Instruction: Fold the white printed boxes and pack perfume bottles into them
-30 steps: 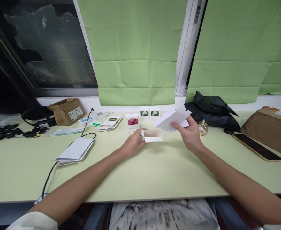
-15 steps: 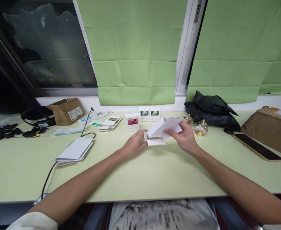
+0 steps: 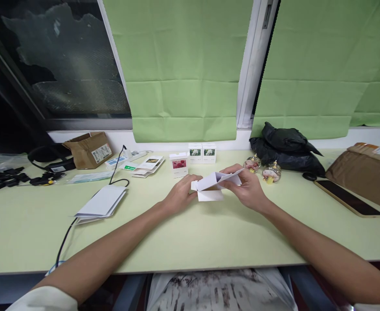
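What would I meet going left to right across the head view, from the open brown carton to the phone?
Open brown carton → folded printed cards → left hand → white box → right hand → right one of the two gold-topped ornaments → small round black object → phone.

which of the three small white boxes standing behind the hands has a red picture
The leftmost box, nearest the left hand; the middle box and the rightmost box both show white flowers on green instead.

- Folded white paper insert (image 3: 209, 181) lowered to the opening of the white cardboard box (image 3: 210, 196).
- Right hand (image 3: 247, 192) nearer the left hand (image 3: 180, 194).
- Round, gold-topped, pinkish ornament (image 3: 252, 163) uncovered.
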`<action>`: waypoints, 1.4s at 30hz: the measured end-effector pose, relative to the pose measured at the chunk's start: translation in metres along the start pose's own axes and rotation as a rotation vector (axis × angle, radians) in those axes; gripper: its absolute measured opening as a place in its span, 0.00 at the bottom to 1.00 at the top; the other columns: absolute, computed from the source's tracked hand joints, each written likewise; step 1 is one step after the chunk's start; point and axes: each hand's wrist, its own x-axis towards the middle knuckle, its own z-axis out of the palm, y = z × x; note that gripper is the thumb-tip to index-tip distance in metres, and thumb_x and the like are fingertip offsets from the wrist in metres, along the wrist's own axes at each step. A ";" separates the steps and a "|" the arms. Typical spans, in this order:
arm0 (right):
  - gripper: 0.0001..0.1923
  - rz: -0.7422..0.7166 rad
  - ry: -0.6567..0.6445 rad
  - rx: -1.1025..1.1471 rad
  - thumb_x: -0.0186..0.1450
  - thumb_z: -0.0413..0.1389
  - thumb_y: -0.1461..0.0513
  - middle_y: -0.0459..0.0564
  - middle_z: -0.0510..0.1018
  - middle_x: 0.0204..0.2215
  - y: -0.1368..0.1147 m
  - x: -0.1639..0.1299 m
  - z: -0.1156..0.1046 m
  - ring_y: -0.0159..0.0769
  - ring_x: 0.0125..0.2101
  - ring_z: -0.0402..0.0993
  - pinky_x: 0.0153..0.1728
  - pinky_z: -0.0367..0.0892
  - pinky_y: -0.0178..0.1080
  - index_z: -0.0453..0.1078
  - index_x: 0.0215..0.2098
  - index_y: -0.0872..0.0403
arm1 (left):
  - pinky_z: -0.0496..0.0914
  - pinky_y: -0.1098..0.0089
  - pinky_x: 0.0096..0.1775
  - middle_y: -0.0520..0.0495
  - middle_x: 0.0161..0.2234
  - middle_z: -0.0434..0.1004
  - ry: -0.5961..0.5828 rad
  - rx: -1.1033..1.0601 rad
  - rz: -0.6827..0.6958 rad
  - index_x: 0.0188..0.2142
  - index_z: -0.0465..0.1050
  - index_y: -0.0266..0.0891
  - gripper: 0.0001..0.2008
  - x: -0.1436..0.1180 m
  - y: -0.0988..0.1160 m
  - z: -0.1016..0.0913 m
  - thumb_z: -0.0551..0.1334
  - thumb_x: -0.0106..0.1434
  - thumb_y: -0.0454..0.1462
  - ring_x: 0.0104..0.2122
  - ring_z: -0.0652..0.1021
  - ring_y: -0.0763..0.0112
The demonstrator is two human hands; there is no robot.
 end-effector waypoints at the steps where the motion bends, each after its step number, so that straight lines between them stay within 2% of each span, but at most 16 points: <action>1: 0.09 -0.014 -0.014 0.003 0.68 0.66 0.54 0.48 0.83 0.42 -0.001 0.000 0.000 0.41 0.40 0.80 0.42 0.75 0.44 0.77 0.44 0.47 | 0.74 0.61 0.52 0.45 0.53 0.79 0.001 -0.004 0.006 0.57 0.69 0.46 0.14 0.000 0.000 0.000 0.59 0.74 0.38 0.52 0.79 0.59; 6: 0.06 -0.062 -0.044 -0.017 0.70 0.65 0.57 0.47 0.84 0.43 -0.004 -0.001 0.000 0.41 0.41 0.80 0.43 0.73 0.43 0.77 0.44 0.46 | 0.73 0.60 0.53 0.45 0.55 0.78 0.006 -0.012 0.021 0.59 0.68 0.46 0.16 0.000 -0.001 -0.002 0.59 0.74 0.37 0.55 0.78 0.59; 11: 0.07 -0.113 -0.023 -0.153 0.70 0.65 0.57 0.49 0.83 0.42 -0.002 0.000 -0.002 0.43 0.43 0.78 0.43 0.72 0.45 0.76 0.45 0.46 | 0.73 0.60 0.55 0.45 0.57 0.77 -0.007 -0.034 0.008 0.60 0.68 0.46 0.16 -0.001 -0.005 -0.001 0.59 0.74 0.37 0.56 0.78 0.59; 18: 0.12 -0.082 0.024 -0.238 0.69 0.64 0.57 0.50 0.78 0.44 0.001 0.000 -0.002 0.42 0.41 0.75 0.34 0.70 0.41 0.71 0.49 0.47 | 0.73 0.58 0.55 0.44 0.56 0.76 -0.031 -0.040 -0.037 0.60 0.67 0.46 0.18 0.000 0.000 -0.002 0.61 0.73 0.40 0.56 0.77 0.57; 22: 0.11 -0.080 -0.032 -0.288 0.71 0.62 0.57 0.50 0.78 0.43 0.003 -0.005 0.002 0.42 0.39 0.76 0.29 0.70 0.40 0.69 0.50 0.47 | 0.74 0.58 0.54 0.43 0.56 0.76 -0.043 -0.050 -0.041 0.61 0.66 0.46 0.19 0.000 0.004 -0.002 0.61 0.73 0.42 0.55 0.78 0.56; 26: 0.07 -0.105 -0.121 -0.334 0.73 0.58 0.57 0.50 0.81 0.42 -0.003 -0.008 0.006 0.39 0.36 0.77 0.26 0.68 0.38 0.72 0.49 0.46 | 0.74 0.59 0.53 0.44 0.55 0.77 -0.036 -0.056 -0.019 0.60 0.67 0.46 0.17 -0.001 0.007 0.000 0.61 0.73 0.40 0.54 0.79 0.58; 30: 0.09 -0.124 -0.198 -0.361 0.73 0.59 0.58 0.49 0.84 0.45 -0.010 -0.008 0.005 0.38 0.35 0.78 0.30 0.71 0.39 0.73 0.51 0.46 | 0.75 0.59 0.53 0.45 0.54 0.79 -0.029 -0.060 -0.020 0.57 0.70 0.46 0.15 0.000 0.010 -0.001 0.62 0.72 0.39 0.52 0.80 0.59; 35: 0.17 -0.140 -0.316 -0.351 0.72 0.62 0.54 0.49 0.84 0.48 -0.008 -0.006 -0.003 0.40 0.38 0.79 0.37 0.76 0.42 0.72 0.57 0.44 | 0.76 0.59 0.52 0.44 0.53 0.80 0.009 -0.038 -0.011 0.56 0.70 0.45 0.15 -0.001 0.008 -0.002 0.63 0.71 0.39 0.50 0.81 0.59; 38: 0.15 -0.205 -0.334 -0.345 0.74 0.58 0.55 0.51 0.82 0.49 -0.005 -0.004 -0.007 0.41 0.39 0.79 0.39 0.76 0.43 0.71 0.58 0.44 | 0.76 0.58 0.52 0.43 0.53 0.80 0.009 -0.012 0.029 0.56 0.70 0.45 0.15 -0.001 0.005 -0.003 0.62 0.71 0.39 0.50 0.81 0.59; 42: 0.09 -0.325 -0.309 -0.402 0.76 0.56 0.57 0.54 0.80 0.47 -0.004 0.000 -0.006 0.44 0.44 0.76 0.43 0.74 0.46 0.73 0.53 0.47 | 0.75 0.60 0.52 0.44 0.53 0.79 -0.004 -0.022 0.023 0.57 0.69 0.46 0.14 -0.002 0.006 -0.003 0.61 0.72 0.39 0.51 0.81 0.60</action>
